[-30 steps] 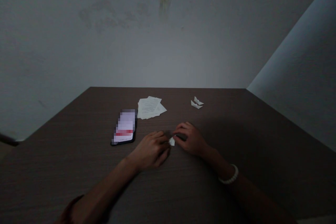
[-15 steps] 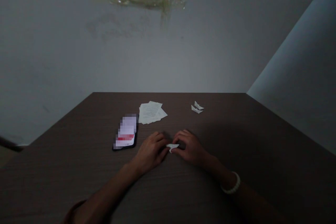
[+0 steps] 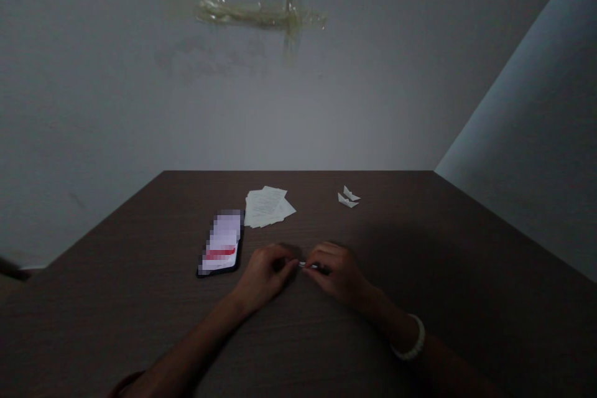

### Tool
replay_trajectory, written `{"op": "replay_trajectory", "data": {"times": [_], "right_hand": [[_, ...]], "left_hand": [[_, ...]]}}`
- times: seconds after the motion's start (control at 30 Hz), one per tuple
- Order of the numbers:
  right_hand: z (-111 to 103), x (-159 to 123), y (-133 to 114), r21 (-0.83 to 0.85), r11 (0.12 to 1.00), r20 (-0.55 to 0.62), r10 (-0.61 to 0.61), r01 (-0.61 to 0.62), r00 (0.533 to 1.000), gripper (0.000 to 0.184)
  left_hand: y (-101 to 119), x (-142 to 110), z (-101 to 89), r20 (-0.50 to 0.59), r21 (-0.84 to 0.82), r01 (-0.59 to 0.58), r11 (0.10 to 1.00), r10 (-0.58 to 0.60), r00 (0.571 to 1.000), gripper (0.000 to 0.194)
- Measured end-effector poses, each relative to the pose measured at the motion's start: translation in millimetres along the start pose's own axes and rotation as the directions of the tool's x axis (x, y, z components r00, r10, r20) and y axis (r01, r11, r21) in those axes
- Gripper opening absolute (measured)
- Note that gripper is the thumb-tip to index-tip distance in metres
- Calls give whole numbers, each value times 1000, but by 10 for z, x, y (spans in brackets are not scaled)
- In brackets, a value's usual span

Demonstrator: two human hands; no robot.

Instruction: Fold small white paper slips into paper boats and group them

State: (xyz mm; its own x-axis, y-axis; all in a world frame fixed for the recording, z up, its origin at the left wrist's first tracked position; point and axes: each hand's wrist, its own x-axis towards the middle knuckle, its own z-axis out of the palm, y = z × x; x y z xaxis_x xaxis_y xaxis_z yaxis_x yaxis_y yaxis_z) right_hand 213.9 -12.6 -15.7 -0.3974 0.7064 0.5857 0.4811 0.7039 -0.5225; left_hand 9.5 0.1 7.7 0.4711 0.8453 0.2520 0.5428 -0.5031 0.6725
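Both my hands rest together on a dark wooden table (image 3: 420, 273). My left hand (image 3: 265, 277) and my right hand (image 3: 336, 273) have their fingers curled and pinched on a small folded piece of white paper (image 3: 308, 265) between them. Only a thin sliver of that paper shows. A white bead bracelet (image 3: 413, 342) sits on my right wrist.
A phone (image 3: 221, 243) with a lit screen lies left of my hands. Behind it is a small stack of white paper sheets (image 3: 267, 206). Two tiny folded paper boats (image 3: 347, 197) sit farther back on the right. A grey wall with yellowed tape (image 3: 261, 12) rises behind the table.
The folded paper has been pressed flatter between my fingers, so less of it shows. My hands stay together; the view has tilted up a little.
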Motion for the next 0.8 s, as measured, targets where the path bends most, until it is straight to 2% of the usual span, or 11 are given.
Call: {"op": "replay_trajectory", "data": {"times": [0.17, 0.57, 0.8], "right_hand": [[16, 12, -27, 1, 1000, 14, 13, -13, 1000, 8], [22, -3, -55, 33, 998, 25, 46, -47, 999, 3], [6, 2, -71, 49, 999, 51, 15, -18, 999, 11]], "left_hand": [[-2, 9, -20, -35, -37, 44, 998, -46, 998, 13], [21, 3, -16, -69, -50, -25, 998, 22, 997, 8], [34, 5, -8, -77, -58, -10, 998, 5, 997, 13]]}}
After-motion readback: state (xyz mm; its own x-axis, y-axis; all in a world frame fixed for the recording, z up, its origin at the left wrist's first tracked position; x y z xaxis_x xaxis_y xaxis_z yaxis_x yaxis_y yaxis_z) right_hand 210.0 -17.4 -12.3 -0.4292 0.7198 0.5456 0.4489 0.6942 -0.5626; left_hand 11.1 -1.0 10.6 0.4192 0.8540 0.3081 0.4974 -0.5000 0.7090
